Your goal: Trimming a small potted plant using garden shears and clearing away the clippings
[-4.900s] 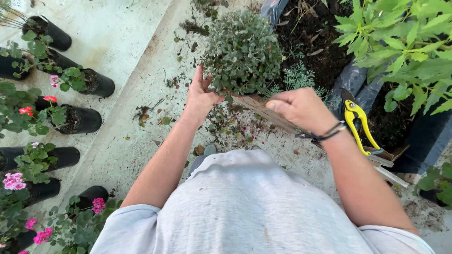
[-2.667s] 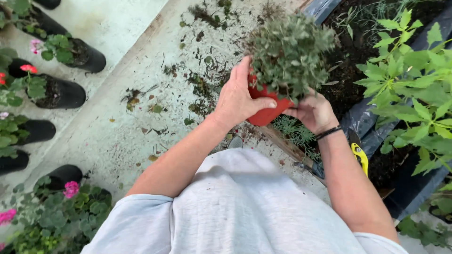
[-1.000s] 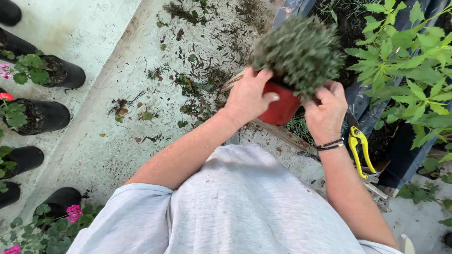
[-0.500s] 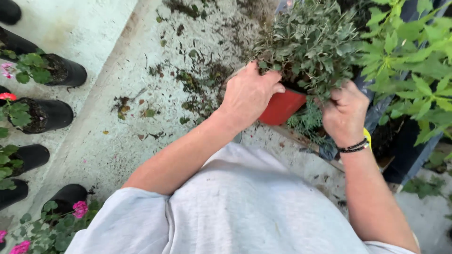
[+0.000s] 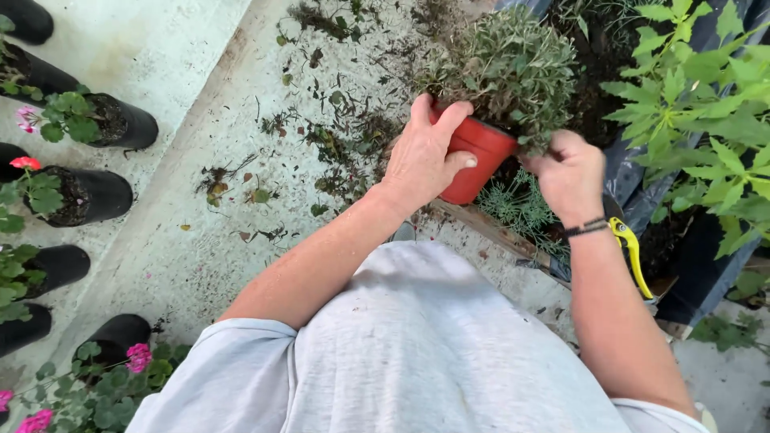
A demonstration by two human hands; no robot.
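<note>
Left hand (image 5: 423, 164): wrapped around small red plastic pot (image 5: 475, 157), tilted.
Right hand (image 5: 571, 176): closed in bushy grey-green plant (image 5: 513, 68).
Progress: plant not out of pot.
Beside right wrist: yellow-handled pruners (image 5: 632, 252), untouched.

The red pot (image 5: 475, 156) was not in view at first; the bushy plant sat on a wooden tray. Now the plant (image 5: 513, 68) sits in the pot, tipped over to the right. The left hand (image 5: 423, 156) has moved onto the pot's side. The right hand (image 5: 571, 176) has slid into the leaves.
</note>
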